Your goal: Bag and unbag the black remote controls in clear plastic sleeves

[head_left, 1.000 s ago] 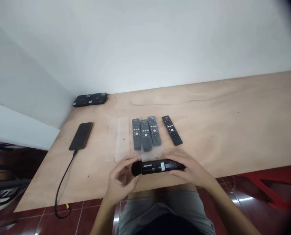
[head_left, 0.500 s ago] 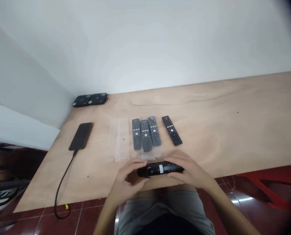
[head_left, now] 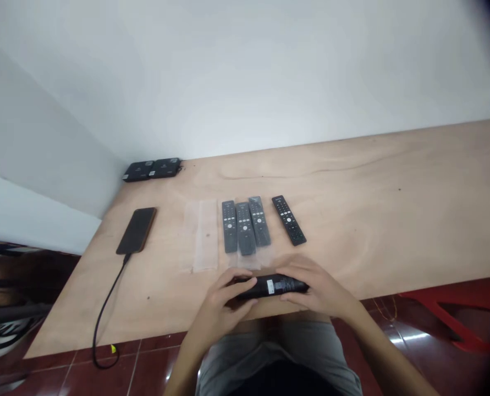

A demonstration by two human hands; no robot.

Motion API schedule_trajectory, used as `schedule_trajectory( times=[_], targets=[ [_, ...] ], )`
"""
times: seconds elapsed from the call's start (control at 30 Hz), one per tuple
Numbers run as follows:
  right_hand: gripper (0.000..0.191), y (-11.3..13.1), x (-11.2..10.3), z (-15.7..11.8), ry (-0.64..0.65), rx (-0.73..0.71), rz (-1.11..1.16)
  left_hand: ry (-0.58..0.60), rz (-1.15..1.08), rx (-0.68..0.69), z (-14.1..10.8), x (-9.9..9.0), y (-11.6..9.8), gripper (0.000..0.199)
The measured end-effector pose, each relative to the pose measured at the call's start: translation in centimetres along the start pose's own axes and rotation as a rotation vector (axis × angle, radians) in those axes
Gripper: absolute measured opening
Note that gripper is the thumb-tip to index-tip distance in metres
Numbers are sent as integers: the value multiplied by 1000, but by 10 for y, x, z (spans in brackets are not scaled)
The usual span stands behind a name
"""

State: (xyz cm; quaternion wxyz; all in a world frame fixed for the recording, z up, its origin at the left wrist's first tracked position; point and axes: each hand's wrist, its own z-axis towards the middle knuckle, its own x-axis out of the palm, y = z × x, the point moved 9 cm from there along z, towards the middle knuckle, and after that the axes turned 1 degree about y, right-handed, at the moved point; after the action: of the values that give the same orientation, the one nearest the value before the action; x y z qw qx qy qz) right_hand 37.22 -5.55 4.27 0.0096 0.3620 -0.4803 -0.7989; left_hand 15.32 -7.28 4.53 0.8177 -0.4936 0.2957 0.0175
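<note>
Between my two hands, near the table's front edge, a black remote control [head_left: 265, 286] lies sideways with its back and a white label facing up. My left hand [head_left: 228, 297] is closed round its left end, the fingers laid over the top. Its right end is gripped by my right hand [head_left: 314, 286], thumb on the near side and fingers on the far side. Just beyond, three remotes in clear plastic sleeves [head_left: 245, 228] lie close together, buttons up. A bare black remote [head_left: 289, 220] lies apart to their right.
Flat clear plastic sleeves [head_left: 205, 236] lie left of the remotes. Further left, a phone [head_left: 136, 231] has a black cable [head_left: 104, 308] hanging over the edge. Two black boxes [head_left: 165, 168] sit in the back left corner. A red chair [head_left: 455, 313] stands at the right.
My left hand has moved right along the remote, its fingers now over the left end and back. My right hand keeps nearly the same hold.
</note>
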Motion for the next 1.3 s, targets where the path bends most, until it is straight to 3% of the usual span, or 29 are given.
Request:
schedule_trajectory(
  times=[0.4,0.5,0.67,0.83,0.93,1.03,1.13,1.17,1.23,1.3],
  targets=[
    [55,3,-1,-2,-14,-35,-46,44,66,-29,2,11,-1,50],
    [54,3,-4,-5,-68,-51,-70,-23,68,-69,2,8,-2,49],
    [34,2,-10,-13,-167,-56,-145,-163,35,-153,4,10,2,30],
    [65,8,0,-14,-125,-130,-333,-243,30,-305,8,25,9,15],
    [56,8,2,-14,-124,-133,-398,-183,10,-319,10,27,6,20],
    [53,5,-2,-20,-140,-97,-403,-196,90,-264,3,-4,8,29],
    [56,1,-12,-26,-180,-55,-379,-350,401,-144,-10,-65,13,31],
    [56,0,-15,-28,-189,-48,-362,-352,515,-102,-13,-80,17,30],
    [55,-2,-20,-29,-200,-41,-332,-256,671,-51,-15,-94,27,29],
    [55,-5,-21,-28,-189,-29,-308,-164,720,-14,-17,-97,34,27]
  ],
)
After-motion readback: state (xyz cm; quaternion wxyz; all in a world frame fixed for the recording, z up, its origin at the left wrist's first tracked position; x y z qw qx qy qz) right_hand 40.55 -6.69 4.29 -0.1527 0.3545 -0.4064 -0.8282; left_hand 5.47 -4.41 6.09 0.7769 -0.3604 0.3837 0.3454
